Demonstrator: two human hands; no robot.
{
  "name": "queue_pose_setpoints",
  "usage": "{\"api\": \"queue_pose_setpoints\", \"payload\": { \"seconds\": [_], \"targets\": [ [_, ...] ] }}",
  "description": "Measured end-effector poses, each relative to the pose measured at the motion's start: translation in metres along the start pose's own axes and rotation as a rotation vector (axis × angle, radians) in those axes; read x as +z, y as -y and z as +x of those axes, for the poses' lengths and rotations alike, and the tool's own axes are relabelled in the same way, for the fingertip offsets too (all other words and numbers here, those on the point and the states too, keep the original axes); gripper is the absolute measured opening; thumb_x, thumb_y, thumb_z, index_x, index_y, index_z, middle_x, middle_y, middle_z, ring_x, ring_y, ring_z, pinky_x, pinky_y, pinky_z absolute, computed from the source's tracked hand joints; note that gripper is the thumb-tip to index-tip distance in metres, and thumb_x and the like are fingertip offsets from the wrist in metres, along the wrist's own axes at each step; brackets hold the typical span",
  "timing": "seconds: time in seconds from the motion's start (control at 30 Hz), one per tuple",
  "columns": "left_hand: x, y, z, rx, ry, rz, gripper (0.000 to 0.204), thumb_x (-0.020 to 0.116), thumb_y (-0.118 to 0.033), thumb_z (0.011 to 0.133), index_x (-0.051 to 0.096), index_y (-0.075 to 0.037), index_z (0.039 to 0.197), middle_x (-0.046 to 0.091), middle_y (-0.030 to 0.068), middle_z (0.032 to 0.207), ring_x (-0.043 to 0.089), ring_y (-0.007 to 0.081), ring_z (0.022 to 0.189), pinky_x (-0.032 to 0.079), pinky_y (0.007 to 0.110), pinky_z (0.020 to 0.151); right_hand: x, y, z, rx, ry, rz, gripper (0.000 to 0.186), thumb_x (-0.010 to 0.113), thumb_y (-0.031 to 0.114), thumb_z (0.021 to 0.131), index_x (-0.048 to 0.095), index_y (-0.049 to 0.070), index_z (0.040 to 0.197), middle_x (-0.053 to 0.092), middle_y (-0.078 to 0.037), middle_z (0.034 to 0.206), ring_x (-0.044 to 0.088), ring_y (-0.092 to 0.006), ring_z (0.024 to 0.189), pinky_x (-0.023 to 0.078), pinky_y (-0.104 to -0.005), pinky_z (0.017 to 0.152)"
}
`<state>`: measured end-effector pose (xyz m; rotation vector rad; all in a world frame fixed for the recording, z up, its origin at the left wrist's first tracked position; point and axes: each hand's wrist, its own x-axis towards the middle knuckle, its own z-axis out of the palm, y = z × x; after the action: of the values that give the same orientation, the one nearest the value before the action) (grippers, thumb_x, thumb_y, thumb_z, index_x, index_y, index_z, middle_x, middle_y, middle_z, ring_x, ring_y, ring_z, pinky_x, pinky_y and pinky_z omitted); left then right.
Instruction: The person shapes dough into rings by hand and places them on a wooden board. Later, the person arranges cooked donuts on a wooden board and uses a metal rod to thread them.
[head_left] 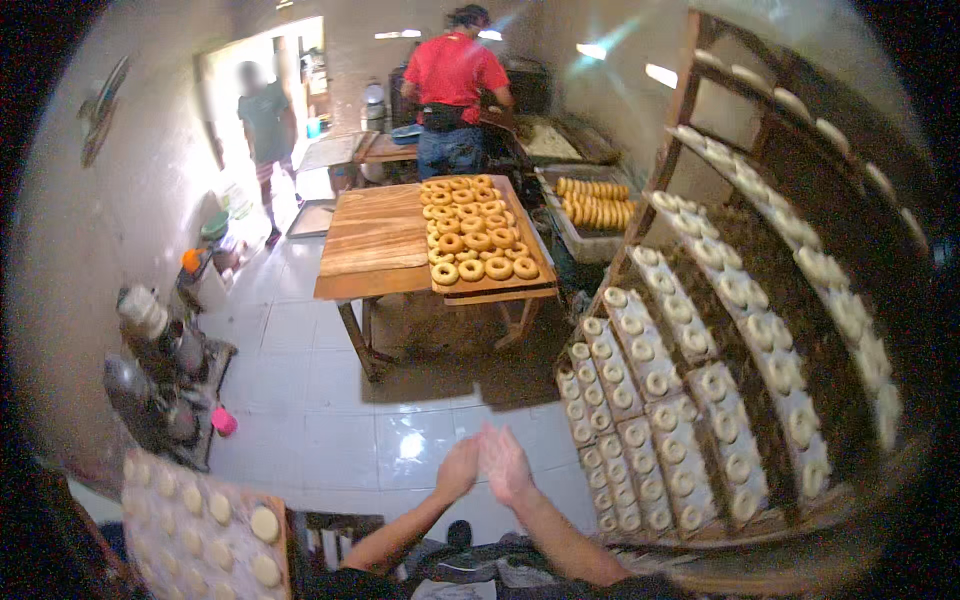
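In front of my body, above the tiled floor, my left hand (pixel 460 469) and my right hand (pixel 508 468) are raised close together, palms turned toward each other. The fingers look stretched out, a little smeared by motion, and I see nothing held in either hand. A pale, flour-like whiteness shows on the right hand. At lower left, nearest my left arm, a floured board (pixel 190 545) bears rows of flat round dough pieces (pixel 220 507). To the right of my right arm, a tall slanted rack (pixel 690 90) carries boards of pale dough rings (pixel 683 482).
Ahead stands a wooden table (pixel 372 235) with golden fried doughnuts (pixel 475 240) piled on its right side. Behind it, a person in a red shirt (pixel 455 70) faces a counter. Another person (pixel 266 120) stands by the doorway. Pots (pixel 135 390) line the left wall, near a pink cup (pixel 224 422).
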<state>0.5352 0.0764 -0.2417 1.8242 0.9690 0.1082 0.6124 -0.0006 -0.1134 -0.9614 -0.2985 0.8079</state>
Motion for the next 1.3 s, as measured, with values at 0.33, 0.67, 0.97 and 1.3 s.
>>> {"api": "queue_pose_setpoints", "payload": {
  "seconds": [0.33,0.67,0.97,1.3],
  "targets": [
    [-0.052,-0.15,0.202,0.408,-0.192,-1.164,0.044,0.044,-0.032,0.095,0.049,-0.007,0.131,0.056,0.0197,0.125,0.053,0.0346,0.117,0.04,0.047,0.102,-0.175,-0.126,0.279,0.831,-0.471,-0.119,0.051,0.041,0.048,0.095,0.055,0.011,0.126,0.06,-0.014,0.126,0.06,-0.0302,0.105,0.048,-0.0538,0.082],
    [0.01,-0.215,0.61,0.887,-0.091,0.611,0.011,0.057,-0.019,0.082,0.061,-0.009,0.08,0.064,0.0135,0.078,0.063,0.0339,0.076,0.047,0.049,0.073,-0.247,0.08,0.471,0.212,-0.155,-0.054,0.055,0.038,0.049,0.098,0.056,0.002,0.121,0.063,-0.02,0.112,0.059,-0.0344,0.103,0.042,-0.0466,0.097],
    [0.01,-0.409,0.913,0.606,-0.308,0.72,0.03,0.046,-0.027,0.094,0.063,-0.005,0.107,0.065,0.0197,0.099,0.061,0.0389,0.095,0.048,0.046,0.083,-0.365,-0.013,0.446,0.489,-0.621,-1.107,0.035,0.051,0.033,0.096,0.061,0.001,0.107,0.064,-0.014,0.088,0.06,-0.0278,0.086,0.047,-0.0388,0.082],
    [0.009,-0.429,0.929,0.185,-0.083,0.565,0.072,0.023,-0.05,0.098,0.072,0.001,0.09,0.068,0.0259,0.092,0.066,0.0428,0.091,0.049,0.049,0.087,-0.357,-0.031,0.501,0.539,-0.591,-0.988,0.02,0.053,0.018,0.094,0.06,0.002,0.104,0.061,-0.006,0.083,0.057,-0.0188,0.078,0.047,-0.032,0.071]
  ]
}}
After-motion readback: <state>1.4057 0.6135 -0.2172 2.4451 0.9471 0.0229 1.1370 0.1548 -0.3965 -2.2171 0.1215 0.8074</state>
